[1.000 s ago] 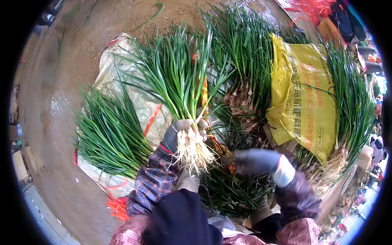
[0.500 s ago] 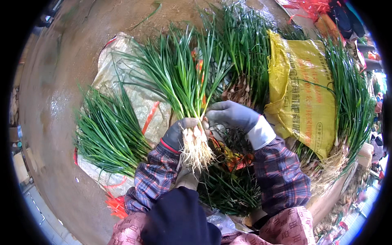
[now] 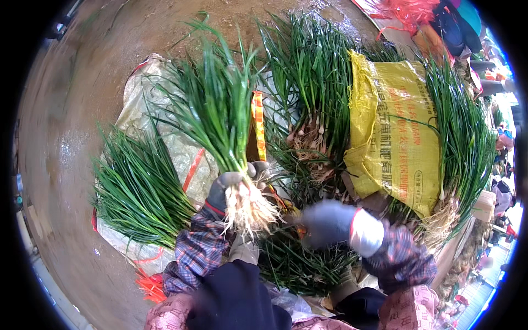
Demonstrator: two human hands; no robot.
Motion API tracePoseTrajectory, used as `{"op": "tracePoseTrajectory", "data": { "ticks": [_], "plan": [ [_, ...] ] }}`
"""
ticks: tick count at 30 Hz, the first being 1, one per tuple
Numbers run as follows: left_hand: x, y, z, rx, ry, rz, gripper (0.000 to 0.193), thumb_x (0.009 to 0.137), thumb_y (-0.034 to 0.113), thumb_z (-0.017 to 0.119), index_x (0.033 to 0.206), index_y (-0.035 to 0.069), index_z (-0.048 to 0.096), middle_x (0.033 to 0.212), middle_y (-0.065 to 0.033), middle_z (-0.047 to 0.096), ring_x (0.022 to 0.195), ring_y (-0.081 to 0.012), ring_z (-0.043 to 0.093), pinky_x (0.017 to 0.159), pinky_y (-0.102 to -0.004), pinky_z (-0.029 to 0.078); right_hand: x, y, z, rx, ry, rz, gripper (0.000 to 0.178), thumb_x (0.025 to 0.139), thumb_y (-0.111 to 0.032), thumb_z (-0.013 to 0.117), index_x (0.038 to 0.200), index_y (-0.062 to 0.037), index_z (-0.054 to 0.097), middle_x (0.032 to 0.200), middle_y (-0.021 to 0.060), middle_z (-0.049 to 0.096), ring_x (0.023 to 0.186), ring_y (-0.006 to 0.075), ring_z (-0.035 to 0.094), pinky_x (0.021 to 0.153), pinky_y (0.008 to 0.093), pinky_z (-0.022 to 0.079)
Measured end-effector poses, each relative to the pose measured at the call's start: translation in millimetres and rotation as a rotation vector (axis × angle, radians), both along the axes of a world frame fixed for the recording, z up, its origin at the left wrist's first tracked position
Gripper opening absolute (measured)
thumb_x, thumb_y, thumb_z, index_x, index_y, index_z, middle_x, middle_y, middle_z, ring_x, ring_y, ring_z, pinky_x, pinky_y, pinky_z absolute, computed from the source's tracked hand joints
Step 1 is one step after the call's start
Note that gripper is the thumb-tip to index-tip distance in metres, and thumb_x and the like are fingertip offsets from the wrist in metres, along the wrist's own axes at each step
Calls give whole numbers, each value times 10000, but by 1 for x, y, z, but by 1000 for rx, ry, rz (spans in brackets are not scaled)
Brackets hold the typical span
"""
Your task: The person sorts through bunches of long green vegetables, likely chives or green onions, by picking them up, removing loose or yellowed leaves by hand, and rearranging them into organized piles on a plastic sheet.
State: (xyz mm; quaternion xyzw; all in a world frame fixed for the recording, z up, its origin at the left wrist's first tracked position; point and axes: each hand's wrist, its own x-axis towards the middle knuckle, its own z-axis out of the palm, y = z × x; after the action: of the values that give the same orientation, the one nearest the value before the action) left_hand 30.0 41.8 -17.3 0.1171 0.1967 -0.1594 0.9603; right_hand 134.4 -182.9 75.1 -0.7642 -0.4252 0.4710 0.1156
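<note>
My left hand [image 3: 224,187], in a grey glove, grips a bunch of spring onions [image 3: 223,110] around its pale stems. Its green leaves fan upward, and the white bulbs with stringy roots [image 3: 250,209] hang below my fingers. My right hand [image 3: 327,224], also gloved in grey, is apart from the bunch, low to its right, above a dark pile of leaves. Motion smears its fingers, so whether it holds anything cannot be made out. Unsorted spring onions [image 3: 313,132] with brownish bulbs lie beyond my right hand.
A heap of spring onions [image 3: 140,190] rests on a pale plastic sack [image 3: 165,124] at left. To the right, a yellow woven sack [image 3: 396,132] covers part of another heap [image 3: 459,126]. Red plastic strips [image 3: 149,285] lie at lower left, with more [image 3: 404,14] at the far right.
My right hand has come away from the bunch, moving down and to the right. My left hand has shifted slightly left and down, still holding the spring onions.
</note>
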Motion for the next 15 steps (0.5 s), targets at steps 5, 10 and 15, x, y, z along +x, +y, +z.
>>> {"op": "tracePoseTrajectory", "data": {
  "ticks": [5,10,15],
  "plan": [
    [20,-24,1,90,48,14,541,817,210,677,1285,-26,542,986,-107,645,834,-244,649,722,-359,571,124,47,-67,-4,-853,-668,280,851,-336,669,862,-58,648,768,150,685,715,350,682,624,427,537],
    [29,-29,17,15,-21,53,503,789,181,673,1253,16,569,1002,-87,640,923,-232,620,806,-384,544,141,43,-85,-63,-789,-712,253,814,-326,678,919,-95,679,808,175,686,772,356,687,658,453,518],
    [32,-26,-1,87,50,-25,438,789,198,700,1157,-16,596,947,-162,688,776,-290,704,783,-408,602,125,37,-50,281,322,-1109,332,795,-277,724,935,21,686,707,30,621,632,120,570,590,259,469]
  ]
}}
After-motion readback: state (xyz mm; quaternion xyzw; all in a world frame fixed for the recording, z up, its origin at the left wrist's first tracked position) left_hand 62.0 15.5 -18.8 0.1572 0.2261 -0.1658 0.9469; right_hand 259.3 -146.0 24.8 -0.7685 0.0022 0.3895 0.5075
